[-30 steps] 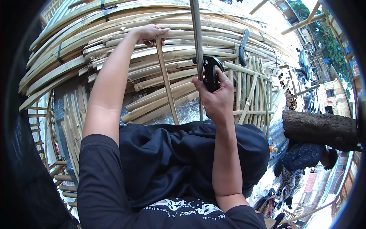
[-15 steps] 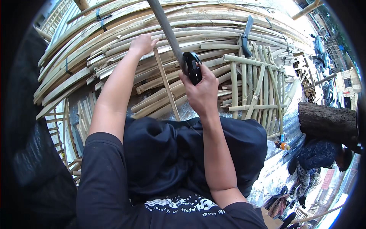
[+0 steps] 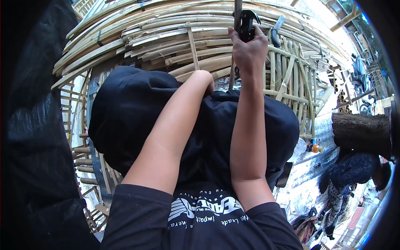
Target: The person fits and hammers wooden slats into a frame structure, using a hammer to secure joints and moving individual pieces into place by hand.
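Withdrawn from the bamboo strip (image 3: pixel 192 46), the left hand (image 3: pixel 207 81) is now tucked at the lap — grip not discernible; the right hand (image 3: pixel 249 46) is clenched on a black-handled tool (image 3: pixel 246 23).

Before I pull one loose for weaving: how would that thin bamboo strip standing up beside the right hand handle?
The bamboo strip is long, thin and flat, so probably light and springy, bending rather than snapping. It lies across the curved bamboo stack, so it may slide. The split edges may be sharp.
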Demonstrator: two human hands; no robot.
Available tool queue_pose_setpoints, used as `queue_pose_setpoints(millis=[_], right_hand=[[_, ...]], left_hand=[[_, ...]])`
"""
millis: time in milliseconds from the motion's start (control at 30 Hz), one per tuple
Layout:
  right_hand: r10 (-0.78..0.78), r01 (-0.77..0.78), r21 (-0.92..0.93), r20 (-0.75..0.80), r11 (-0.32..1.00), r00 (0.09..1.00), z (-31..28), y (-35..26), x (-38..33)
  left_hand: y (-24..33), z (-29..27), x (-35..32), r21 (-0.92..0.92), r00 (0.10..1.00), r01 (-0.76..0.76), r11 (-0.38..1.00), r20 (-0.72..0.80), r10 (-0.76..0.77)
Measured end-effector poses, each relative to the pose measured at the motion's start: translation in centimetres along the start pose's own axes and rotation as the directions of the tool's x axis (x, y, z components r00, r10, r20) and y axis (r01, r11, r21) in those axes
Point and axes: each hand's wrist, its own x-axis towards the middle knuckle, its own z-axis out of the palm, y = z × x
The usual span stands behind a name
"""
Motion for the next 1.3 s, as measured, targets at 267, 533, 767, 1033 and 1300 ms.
queue_pose_setpoints(millis=[267, 533, 767, 1033, 1300], right_hand=[[0.005, -0.002, -0.027, 0.108, 1.0, 0.994, 0.4, -0.9, -2.9], [0.057, -0.053, -0.048, 0.083, 0.997, 0.995, -0.9, 6.0, -2.3], [0.177, -0.179, -0.042, -0.03, 0.983, 0.984, 0.3, 8.7, 0.0], [0.137, -0.133, -0.058, 0.059, 0.989, 0.989, 4.3, 7.1, 0.1], [0.155, -0.136, -0.182, 0.095, 0.974, 0.983, 6.5, 6.7, -0.2]], left_hand=[[0.5, 8.2, 1.1, -0.261, 0.973, 0.137, 0.956, -0.145, -0.179], [-1.8, 11.6, 3.8, -0.223, 0.908, 0.264, 0.938, -0.272, -0.32], [-2.1, 8.7, 2.6, -0.727, 0.656, 0.194, 0.659, -0.403, -0.638], [-5.1, 10.1, 10.1, -0.92, 0.559, -0.22, 0.324, -0.391, -0.731], [-3.0, 10.3, 9.0, -0.925, 0.626, -0.208, 0.318, -0.376, -0.684]])
